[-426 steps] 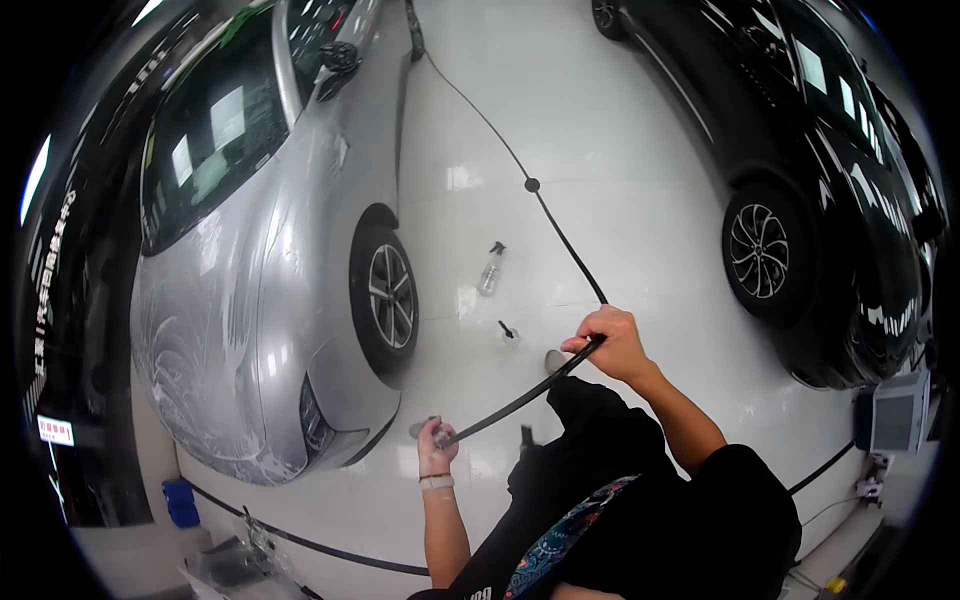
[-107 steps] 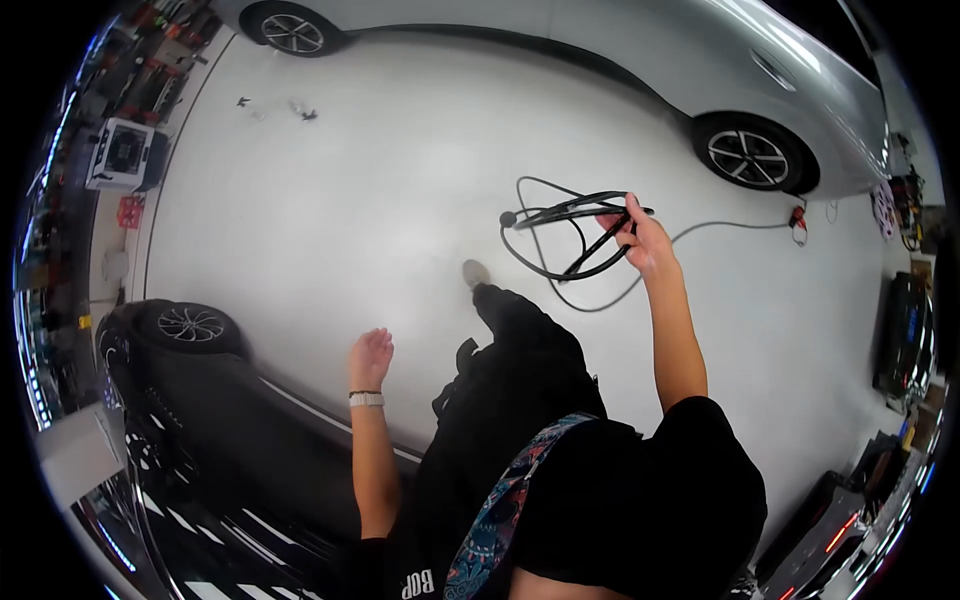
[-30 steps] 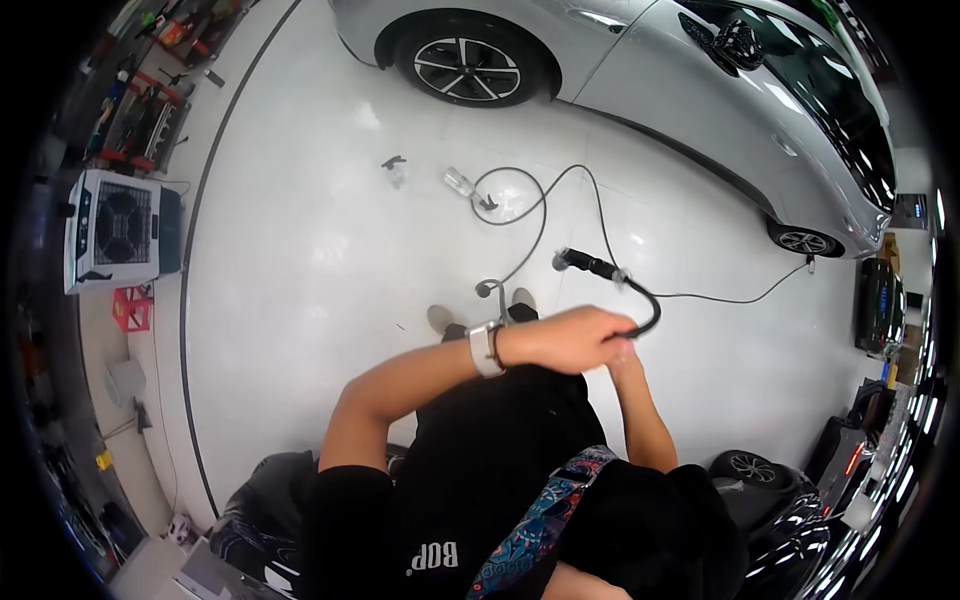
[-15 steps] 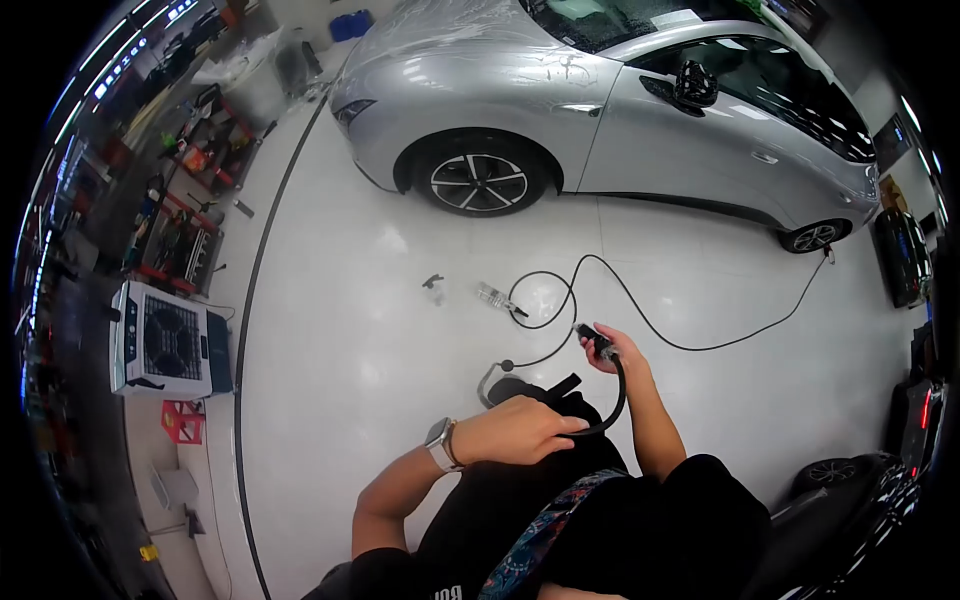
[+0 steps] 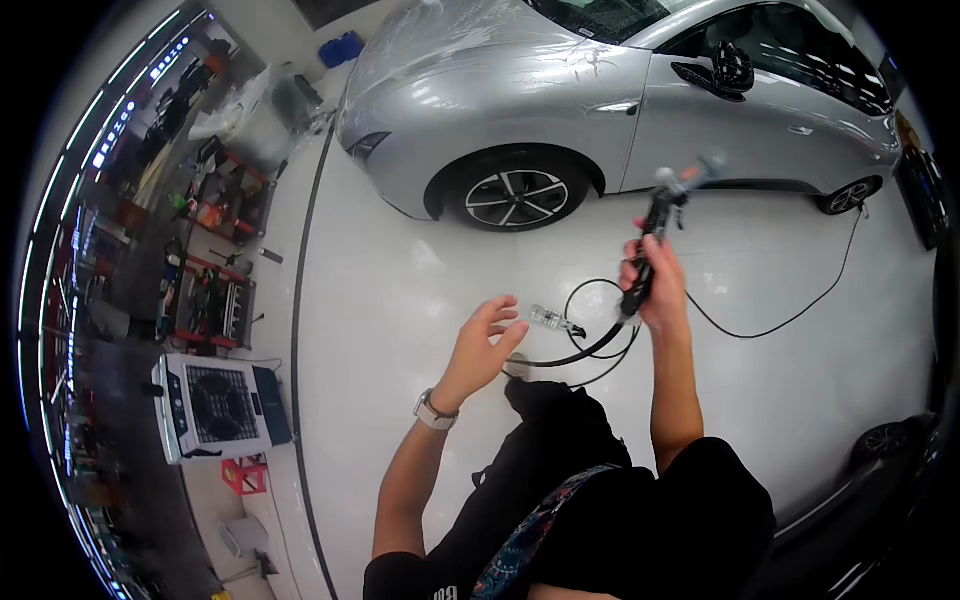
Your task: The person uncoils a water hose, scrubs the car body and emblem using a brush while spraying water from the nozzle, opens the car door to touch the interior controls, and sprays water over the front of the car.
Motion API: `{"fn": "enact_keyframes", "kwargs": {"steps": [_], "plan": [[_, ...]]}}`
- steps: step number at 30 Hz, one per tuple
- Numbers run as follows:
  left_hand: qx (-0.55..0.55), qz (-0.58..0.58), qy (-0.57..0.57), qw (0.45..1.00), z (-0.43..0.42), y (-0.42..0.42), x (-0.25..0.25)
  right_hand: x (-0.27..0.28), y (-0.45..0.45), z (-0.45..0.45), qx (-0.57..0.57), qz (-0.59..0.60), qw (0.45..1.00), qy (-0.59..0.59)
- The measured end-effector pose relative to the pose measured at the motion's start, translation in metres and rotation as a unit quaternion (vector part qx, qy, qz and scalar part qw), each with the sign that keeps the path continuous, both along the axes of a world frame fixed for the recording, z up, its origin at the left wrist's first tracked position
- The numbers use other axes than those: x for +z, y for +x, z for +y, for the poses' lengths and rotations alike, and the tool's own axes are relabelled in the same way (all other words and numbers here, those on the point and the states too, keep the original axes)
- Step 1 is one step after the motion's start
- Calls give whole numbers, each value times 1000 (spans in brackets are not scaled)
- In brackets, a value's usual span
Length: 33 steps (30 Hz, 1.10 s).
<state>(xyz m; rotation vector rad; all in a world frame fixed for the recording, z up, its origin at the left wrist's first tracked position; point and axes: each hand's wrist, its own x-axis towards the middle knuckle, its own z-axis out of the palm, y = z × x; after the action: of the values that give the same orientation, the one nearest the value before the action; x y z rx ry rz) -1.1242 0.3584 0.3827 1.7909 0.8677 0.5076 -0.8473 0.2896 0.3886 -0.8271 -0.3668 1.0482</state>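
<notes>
My right hand (image 5: 655, 283) is closed around the black grip of a hand tool with a thick hose (image 5: 585, 355), raised in front of the silver car (image 5: 520, 100). The tool's head (image 5: 690, 180), grey with a touch of orange, is smeared by motion, and I cannot tell its exact kind. My left hand (image 5: 485, 350), with a watch on the wrist, is open with fingers apart, close to the hose where it runs down past the thumb. On the floor between both hands lies a clear spray bottle (image 5: 548, 317) with a black trigger.
A thin black cable (image 5: 760, 336) coils on the pale floor and runs toward the car's rear wheel (image 5: 848, 196). An air cooler (image 5: 222, 408), a red stool (image 5: 243, 476) and red tool carts (image 5: 205, 300) stand on the left. A dark car (image 5: 880, 445) is at lower right.
My right hand has lifted the tool up and forward toward the car. My left hand has moved from near the hose at my waist outward, with its fingers now spread. The view has shifted.
</notes>
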Motion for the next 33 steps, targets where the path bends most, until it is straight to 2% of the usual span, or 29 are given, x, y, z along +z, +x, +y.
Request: {"fn": "enact_keyframes", "kwargs": {"steps": [1,2,3,5,7,8,9,10,11,12,14,15,16,17,18,19,20,21,22,23,24,25,27,30,33], "plan": [[0,-67,-70,995,24,4,7,-2,-25,25,57,-53,997,-10],[0,-133,-141,981,46,5,12,-2,-47,46,164,-52,985,10],[-8,-124,-138,983,69,2,11,-8,-64,68,290,0,956,33],[-50,-280,-293,913,119,-7,3,-14,-114,105,444,207,871,29],[-124,-343,-340,867,143,-19,16,-35,-152,142,559,355,749,9],[-102,-367,-365,850,159,-33,10,-43,-169,161,579,428,692,50],[-76,-391,-391,830,173,-48,-2,-45,-180,176,585,428,686,54],[-28,-418,-392,819,187,-60,-21,-54,-189,192,578,361,730,47],[56,-391,-384,835,195,-58,-16,-61,-191,204,570,289,768,35],[101,-400,-407,815,203,-54,-20,-60,-180,204,518,78,850,-62],[160,-442,-440,765,232,-60,-26,-145,-169,197,449,-36,889,-76],[173,-477,-449,735,249,-63,-24,-151,-143,169,373,-142,905,-149],[159,-518,-470,697,266,-68,-15,-212,-124,136,288,-203,916,-191],[143,-558,-488,656,288,-71,-1,-266,-102,84,193,-169,924,-285],[129,-586,-498,626,311,-72,16,-283,-91,27,87,-43,903,-418],[117,-614,-506,594,334,-76,36,-327,-90,-43,55,-63,841,-534],[85,-633,-540,547,362,-84,55,-361,-96,-114,130,-25,772,-621],[63,-630,-535,559,382,-86,85,-383,-127,-178,121,58,730,-670],[6,-615,-542,573,407,-96,110,-365,-169,-214,140,101,686,-707],[43,-608,-541,579,442,-106,136,-360,-213,-249,178,214,665,-693],[40,-625,-459,631,470,-109,159,-325,-257,-243,159,301,603,-722],[33,-637,-372,674,498,-109,178,-276,-295,-226,178,285,608,-720],[21,-630,-153,761,573,-120,205,-233,-355,-202,187,290,652,-675],[59,-614,9,787,655,-138,227,-202,-419,-164,141,322,711,-609],[119,-544,148,817,675,-143,228,-191,-451,-134,70,360,745,-557]]}}
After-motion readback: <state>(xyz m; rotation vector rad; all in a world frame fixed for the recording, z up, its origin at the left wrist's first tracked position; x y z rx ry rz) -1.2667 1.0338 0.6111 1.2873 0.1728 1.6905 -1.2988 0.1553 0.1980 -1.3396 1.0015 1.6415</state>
